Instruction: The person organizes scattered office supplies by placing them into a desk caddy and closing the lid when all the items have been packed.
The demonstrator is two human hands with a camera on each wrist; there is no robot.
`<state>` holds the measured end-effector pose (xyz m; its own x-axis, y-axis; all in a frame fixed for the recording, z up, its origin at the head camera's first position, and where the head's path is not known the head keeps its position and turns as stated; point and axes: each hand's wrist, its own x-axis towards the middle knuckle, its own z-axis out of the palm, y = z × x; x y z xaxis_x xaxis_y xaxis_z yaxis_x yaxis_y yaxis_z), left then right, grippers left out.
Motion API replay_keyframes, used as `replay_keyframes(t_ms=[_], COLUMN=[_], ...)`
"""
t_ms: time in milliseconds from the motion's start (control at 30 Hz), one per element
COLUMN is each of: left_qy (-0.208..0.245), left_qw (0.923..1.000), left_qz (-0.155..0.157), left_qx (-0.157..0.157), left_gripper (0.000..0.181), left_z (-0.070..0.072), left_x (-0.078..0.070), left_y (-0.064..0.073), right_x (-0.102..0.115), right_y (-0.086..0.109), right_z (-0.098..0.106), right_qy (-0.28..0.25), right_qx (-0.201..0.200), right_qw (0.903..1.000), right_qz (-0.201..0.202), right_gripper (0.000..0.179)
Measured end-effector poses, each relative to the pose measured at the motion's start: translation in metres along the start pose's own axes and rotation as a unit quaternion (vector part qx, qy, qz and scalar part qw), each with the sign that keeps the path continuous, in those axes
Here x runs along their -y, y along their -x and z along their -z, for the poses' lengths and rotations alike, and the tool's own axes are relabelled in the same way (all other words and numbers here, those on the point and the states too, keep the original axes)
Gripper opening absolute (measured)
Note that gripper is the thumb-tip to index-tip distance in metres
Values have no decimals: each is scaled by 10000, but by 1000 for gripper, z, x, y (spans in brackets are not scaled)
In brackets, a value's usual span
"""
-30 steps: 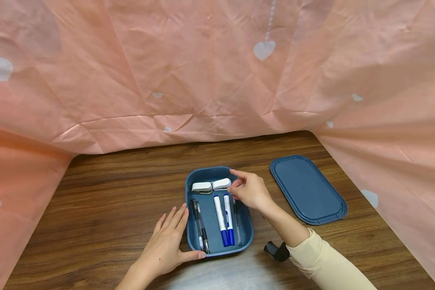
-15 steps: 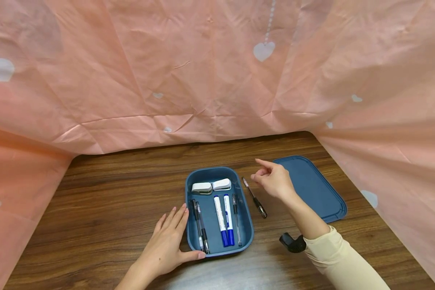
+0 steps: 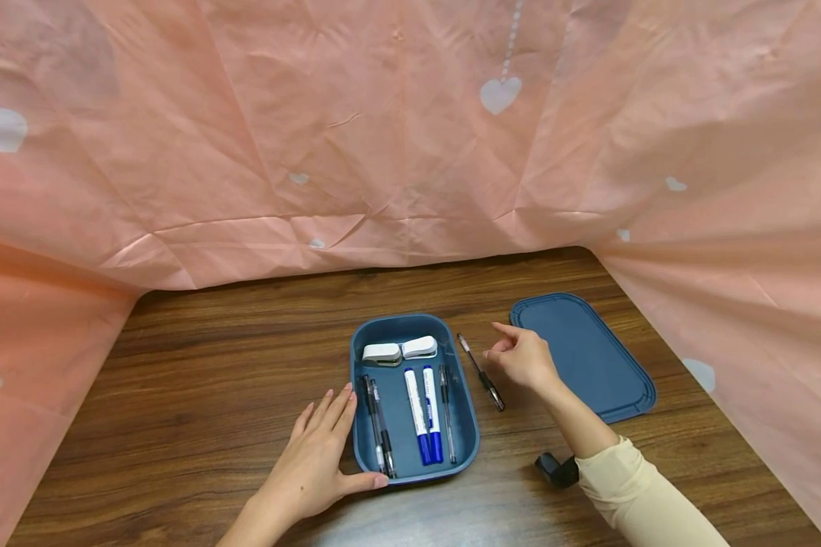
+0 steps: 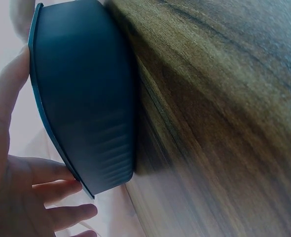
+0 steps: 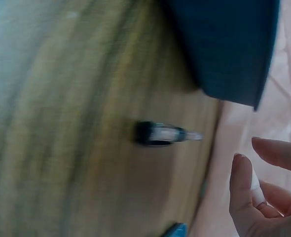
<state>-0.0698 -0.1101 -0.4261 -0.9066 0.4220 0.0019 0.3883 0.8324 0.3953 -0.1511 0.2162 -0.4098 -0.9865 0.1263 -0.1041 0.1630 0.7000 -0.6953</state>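
Observation:
In the head view, a blue box [image 3: 359,334] stands uncovered on the table. My left hand [image 3: 318,456] spreads along its left and near rim, fingers straight and touching. Inside lie two white staplers [image 3: 381,353] at the far end, two blue-capped whiteboard markers [image 3: 416,406] mid-box, two gel pens [image 3: 376,425] at left and another gel pen [image 3: 448,414] at right. On the wood just right of the box lies one more gel pen [image 3: 481,372]. My right hand [image 3: 525,358] hovers beside it, fingers loosely bent, thumb and forefinger apart, holding nothing visible.
The flat blue lid [image 3: 588,357] lies on the wooden table [image 3: 232,365] to the right, partly behind my right hand. A black wrist strap piece [image 3: 557,471] sticks out by the right sleeve. Pink cloth [image 3: 383,152] with hearts hangs around the back and sides.
My right hand has come out of the box's right side and moved right, uncovering the loose pen on the table. Lately it has dipped slightly. My left hand stays put.

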Motion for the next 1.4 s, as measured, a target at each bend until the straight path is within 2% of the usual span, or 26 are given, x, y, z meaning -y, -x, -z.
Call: replay_keyframes(t_ms=[267,500,900,1400], left_qy=[-12,-27,4,-17], left_qw=[10000,10000,10000,10000], left_qz=[4,-10,38,59], left_qx=[3,-20,19,-15], left_gripper=[113,112,112,113], left_z=[0,1,0,0], left_x=[0,1,0,0], left_y=[0,0,0,0], right_x=[-17,-24,-28,-24], right_y=[-4,-3,-3,-5], right_z=[-16,-23,-37,-40], right_qy=[123,242,317,582], right_qx=[61,71,-43,-243], right_qw=[9998,9996,9995,9979], right_qz=[-174,-112,-44,-138], right_gripper=[59,58,44,27])
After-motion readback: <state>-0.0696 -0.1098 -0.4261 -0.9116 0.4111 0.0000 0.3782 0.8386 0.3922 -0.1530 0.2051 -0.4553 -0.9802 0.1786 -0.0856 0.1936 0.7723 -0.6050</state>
